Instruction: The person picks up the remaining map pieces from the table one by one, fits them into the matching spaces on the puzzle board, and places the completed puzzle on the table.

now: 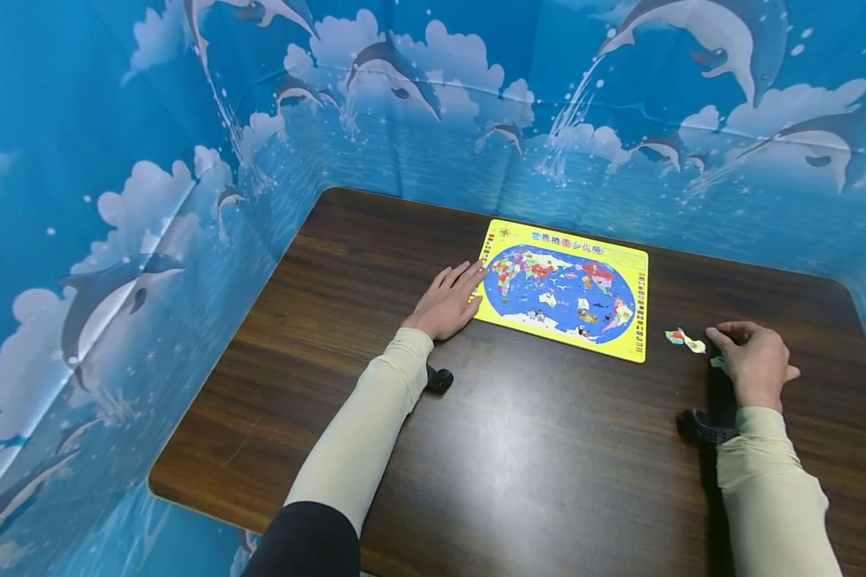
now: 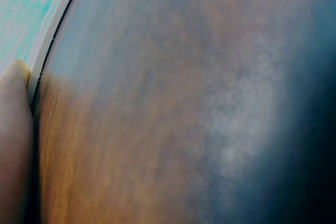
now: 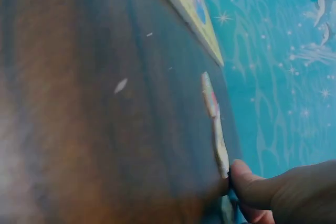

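Observation:
A yellow-bordered world map puzzle board (image 1: 638, 320) with a blue oval map lies on the table's far side. My left hand (image 1: 447, 303) rests at its left edge, fingers extended and fingertips on the border. To the board's right lie small joined-looking map puzzle pieces (image 1: 685, 340), seen nearly edge-on in the right wrist view. My right hand (image 1: 758, 361) is just right of them, thumb and index finger bent together. Another pale greenish piece (image 3: 227, 209) lies below that hand, partly covered. Whether anything is between the right fingertips is hidden.
The dark wood table (image 1: 548, 449) has rounded corners. Behind it and to the left hangs a blue curtain (image 1: 440, 152) printed with dolphins and clouds. Dark wrist-worn gear (image 1: 707, 427) sits at the right wrist, with similar gear (image 1: 439, 380) at the left.

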`<state>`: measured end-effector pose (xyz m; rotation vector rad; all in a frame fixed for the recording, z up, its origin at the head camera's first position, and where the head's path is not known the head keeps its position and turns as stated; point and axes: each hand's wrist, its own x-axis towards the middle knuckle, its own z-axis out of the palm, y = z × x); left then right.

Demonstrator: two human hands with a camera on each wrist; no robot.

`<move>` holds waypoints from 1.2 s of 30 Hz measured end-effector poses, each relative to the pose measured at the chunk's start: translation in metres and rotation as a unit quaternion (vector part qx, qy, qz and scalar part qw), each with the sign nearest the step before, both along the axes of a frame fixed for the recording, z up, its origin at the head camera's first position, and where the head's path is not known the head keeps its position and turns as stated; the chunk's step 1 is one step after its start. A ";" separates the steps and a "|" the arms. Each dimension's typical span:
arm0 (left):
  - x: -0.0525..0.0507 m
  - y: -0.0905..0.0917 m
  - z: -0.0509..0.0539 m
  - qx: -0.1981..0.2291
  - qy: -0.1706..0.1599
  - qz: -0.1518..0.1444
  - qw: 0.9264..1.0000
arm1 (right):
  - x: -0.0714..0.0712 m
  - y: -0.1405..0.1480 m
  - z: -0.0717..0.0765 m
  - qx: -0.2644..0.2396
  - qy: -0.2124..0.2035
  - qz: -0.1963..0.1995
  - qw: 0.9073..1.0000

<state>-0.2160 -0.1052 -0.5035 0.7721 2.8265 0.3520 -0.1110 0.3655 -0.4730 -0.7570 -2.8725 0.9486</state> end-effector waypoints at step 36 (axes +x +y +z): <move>0.001 0.000 0.000 0.006 0.008 0.000 1.000 | -0.035 -0.061 0.022 -0.201 -0.041 0.118 0.972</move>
